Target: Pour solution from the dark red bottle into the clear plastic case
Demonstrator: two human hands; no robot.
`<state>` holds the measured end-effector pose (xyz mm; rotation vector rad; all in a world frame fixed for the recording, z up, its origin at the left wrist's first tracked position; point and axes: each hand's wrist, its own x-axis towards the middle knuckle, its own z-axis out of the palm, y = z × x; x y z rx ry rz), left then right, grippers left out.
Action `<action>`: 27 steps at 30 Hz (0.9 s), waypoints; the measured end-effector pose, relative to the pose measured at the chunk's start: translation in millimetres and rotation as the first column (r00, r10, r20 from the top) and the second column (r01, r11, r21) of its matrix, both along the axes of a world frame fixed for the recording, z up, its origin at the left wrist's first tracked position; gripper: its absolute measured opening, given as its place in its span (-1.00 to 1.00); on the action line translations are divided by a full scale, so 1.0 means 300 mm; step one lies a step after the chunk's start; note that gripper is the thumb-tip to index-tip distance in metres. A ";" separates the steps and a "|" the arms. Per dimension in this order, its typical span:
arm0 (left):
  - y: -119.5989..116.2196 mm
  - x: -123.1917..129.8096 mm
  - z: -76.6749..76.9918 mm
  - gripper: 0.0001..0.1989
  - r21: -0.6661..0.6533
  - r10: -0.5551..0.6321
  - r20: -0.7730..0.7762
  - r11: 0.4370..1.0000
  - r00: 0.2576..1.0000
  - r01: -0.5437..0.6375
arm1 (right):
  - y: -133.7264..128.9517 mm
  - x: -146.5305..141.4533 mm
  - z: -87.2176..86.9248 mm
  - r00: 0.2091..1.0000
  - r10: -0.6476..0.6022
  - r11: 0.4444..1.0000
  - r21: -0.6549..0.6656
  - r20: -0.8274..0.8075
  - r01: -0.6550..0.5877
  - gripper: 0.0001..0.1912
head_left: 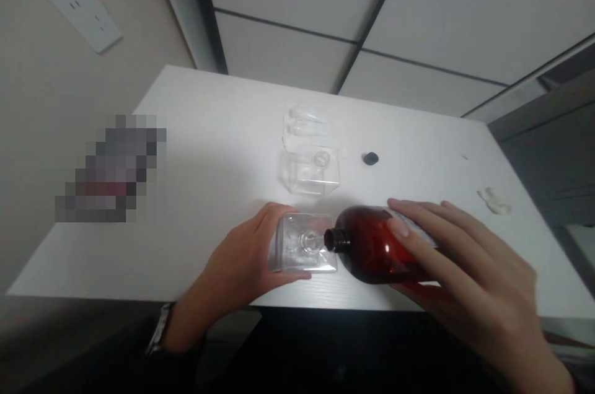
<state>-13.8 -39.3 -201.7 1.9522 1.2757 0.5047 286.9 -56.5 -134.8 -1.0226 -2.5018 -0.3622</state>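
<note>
Front square bottle (302, 245) just left of large bottle (372, 245); second square bottle (310, 172) behind it on surface (209, 134); cap (370, 158) right of that.

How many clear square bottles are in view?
2: one clear bottle in the left hand, another clear bottle farther up the white table; clear pieces beyond may hide more.

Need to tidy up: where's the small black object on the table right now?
In the head view, the small black object lies on the white table, right of the far clear square bottle and beyond the amber bottle under the right hand.
</note>
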 end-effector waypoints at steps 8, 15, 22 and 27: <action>-0.002 0.000 -0.007 -0.30 -0.011 0.030 -0.012 0.999 0.999 -0.030 | -0.001 -0.007 -0.012 1.000 -0.020 0.999 0.031 -0.003 0.020 -0.50; -0.002 -0.003 -0.018 -0.29 0.037 0.030 0.025 0.999 0.999 -0.031 | -0.001 -0.015 -0.014 1.000 -0.031 0.998 0.047 -0.003 0.031 -0.47; 0.001 0.000 -0.023 -0.28 0.044 0.026 0.031 0.999 0.999 -0.028 | 0.000 -0.015 -0.022 1.000 -0.020 0.999 0.042 -0.004 0.021 -0.46; -0.006 -0.011 -0.049 -0.27 0.075 0.027 0.052 0.997 0.998 -0.031 | -0.002 -0.018 -0.023 0.999 -0.026 0.999 0.038 -0.023 0.027 -0.45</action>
